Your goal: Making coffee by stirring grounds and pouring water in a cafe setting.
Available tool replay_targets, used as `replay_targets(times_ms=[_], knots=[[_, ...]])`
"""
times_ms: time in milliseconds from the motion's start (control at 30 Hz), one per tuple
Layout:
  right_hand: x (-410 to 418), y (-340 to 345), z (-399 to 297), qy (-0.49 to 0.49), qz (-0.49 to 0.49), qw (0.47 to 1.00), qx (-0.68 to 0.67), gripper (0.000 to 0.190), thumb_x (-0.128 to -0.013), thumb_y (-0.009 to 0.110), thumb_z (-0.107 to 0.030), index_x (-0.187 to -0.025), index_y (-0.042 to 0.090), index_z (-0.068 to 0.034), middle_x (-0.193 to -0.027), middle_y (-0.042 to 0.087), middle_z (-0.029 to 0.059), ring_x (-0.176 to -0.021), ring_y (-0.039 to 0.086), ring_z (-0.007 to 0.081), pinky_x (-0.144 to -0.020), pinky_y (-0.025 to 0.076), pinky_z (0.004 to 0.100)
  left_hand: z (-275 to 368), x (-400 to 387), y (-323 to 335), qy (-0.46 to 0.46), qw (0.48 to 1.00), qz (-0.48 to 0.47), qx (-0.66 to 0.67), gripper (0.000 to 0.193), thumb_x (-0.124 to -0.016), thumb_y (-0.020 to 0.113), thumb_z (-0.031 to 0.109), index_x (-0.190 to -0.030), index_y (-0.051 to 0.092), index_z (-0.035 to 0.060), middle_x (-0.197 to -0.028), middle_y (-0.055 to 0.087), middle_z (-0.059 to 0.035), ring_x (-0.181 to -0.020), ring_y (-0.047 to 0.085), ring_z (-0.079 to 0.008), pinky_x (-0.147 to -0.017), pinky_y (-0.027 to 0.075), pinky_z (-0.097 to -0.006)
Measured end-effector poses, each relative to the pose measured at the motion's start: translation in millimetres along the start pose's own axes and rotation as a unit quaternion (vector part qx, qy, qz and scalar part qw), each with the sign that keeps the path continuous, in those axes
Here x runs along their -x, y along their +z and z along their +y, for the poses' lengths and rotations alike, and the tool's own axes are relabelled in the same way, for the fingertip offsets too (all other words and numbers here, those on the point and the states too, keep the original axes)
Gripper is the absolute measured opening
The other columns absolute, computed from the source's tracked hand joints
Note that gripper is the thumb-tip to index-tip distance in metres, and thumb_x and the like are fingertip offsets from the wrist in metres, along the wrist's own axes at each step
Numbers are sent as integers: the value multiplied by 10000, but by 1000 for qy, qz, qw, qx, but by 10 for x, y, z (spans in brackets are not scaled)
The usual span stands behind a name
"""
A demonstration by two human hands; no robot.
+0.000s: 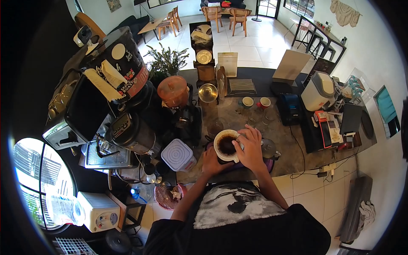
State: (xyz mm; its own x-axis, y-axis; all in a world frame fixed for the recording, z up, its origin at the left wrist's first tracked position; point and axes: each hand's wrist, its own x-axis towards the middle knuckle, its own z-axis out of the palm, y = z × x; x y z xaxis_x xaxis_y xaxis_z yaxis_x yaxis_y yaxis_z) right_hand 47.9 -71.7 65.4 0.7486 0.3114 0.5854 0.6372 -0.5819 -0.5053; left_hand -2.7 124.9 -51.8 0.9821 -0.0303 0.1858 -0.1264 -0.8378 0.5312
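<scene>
A pale coffee dripper (236, 158), lined with a paper filter (218, 137), sits in front of me. Dark wet coffee grounds (226, 144) fill its middle. My left hand (213, 162) wraps around its lower left side. From the right, my right hand (250, 148) grips the rim with thumb and fingers, covering part of it. What stands beneath the dripper is hidden. Just right of my right hand is a glass server (269, 148) with a handle. A purple cloth (269, 165) lies partly under my hands. Behind the dripper stands a clear glass (215, 126).
Two small cups (247, 102) (264, 102) stand farther back on the counter (229, 108). Left are a lidded plastic container (178, 154), a grinder (173, 91) and a black kettle (134, 134). At right, a black printer (288, 108) trails a cable (301, 149) over the counter's front edge.
</scene>
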Motion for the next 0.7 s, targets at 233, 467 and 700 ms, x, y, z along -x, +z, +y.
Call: replay_targets(times_ms=[233,467,700], knots=[[-12,4,1,-9,-14,999,-33,120,-905,711,-162,-912,696,-43,-1190,627,104,-1334,493,362,-1149,293,544,-45,34,28,9,1000,15,-15,1098,-664,839,696,-1450,454,33,-1349,564,-159,-1318,487,-335,-1110,313,-498],[-33,-11,34,-11,-22,999,-45,113,-900,713,-155,-906,697,-43,-1192,631,103,-1337,491,361,-1154,289,536,-23,25,25,6,1000,11,5,1098,-665,837,700,-1453,451,40,-1346,560,-161,-1312,487,-333,-1091,321,-497],[-26,-18,63,-8,-19,998,-65,110,-887,722,-150,-884,685,-47,-1198,630,104,-1347,486,357,-1151,293,524,-36,24,39,4,1000,1,-13,1088,-666,843,689,-1464,460,56,-1380,553,-165,-1342,470,-339,-1106,313,-509]])
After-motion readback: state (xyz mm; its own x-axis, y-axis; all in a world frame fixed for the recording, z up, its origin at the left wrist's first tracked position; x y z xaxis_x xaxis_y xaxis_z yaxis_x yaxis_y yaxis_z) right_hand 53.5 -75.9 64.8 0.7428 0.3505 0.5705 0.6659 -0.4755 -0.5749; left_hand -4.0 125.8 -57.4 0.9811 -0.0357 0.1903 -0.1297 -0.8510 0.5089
